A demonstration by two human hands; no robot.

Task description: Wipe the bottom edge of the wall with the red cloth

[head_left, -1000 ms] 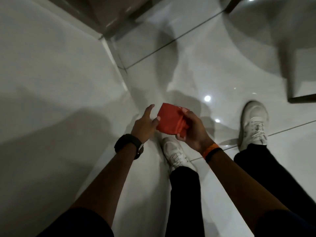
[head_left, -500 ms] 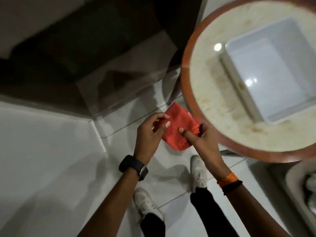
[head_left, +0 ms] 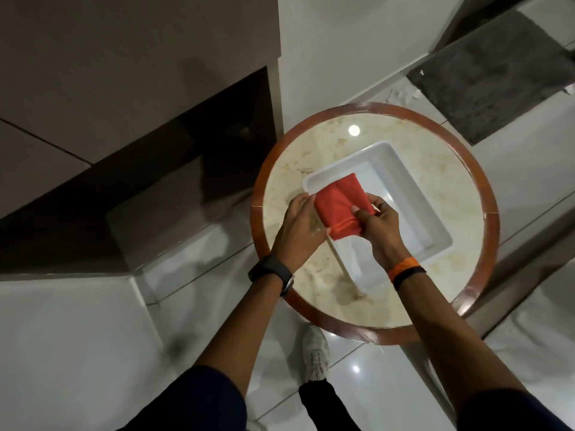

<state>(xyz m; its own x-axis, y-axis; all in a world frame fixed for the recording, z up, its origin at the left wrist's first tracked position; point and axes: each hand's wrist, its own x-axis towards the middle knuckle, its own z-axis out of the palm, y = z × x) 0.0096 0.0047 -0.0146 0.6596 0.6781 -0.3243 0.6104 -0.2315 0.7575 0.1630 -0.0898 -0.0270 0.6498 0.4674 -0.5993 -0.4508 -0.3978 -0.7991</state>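
Both hands now hold the folded red cloth (head_left: 340,209) above the near corner of the white tray (head_left: 417,209) on the round table (head_left: 463,169); 0.5 s ago they held it beside the table's rim, over the floor. The left hand (head_left: 300,227) pinches the cloth's left edge, the right hand (head_left: 381,227) grips its right side, thumb on top. The view has swung onto the table.

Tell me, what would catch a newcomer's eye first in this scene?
The red cloth stands out most: folded, held between the left hand and right hand in the middle of the view. Directly under it sits a white tray on a round table with a pale marble top and reddish-brown rim. A dark grey mat lies on the glossy floor at the upper right.
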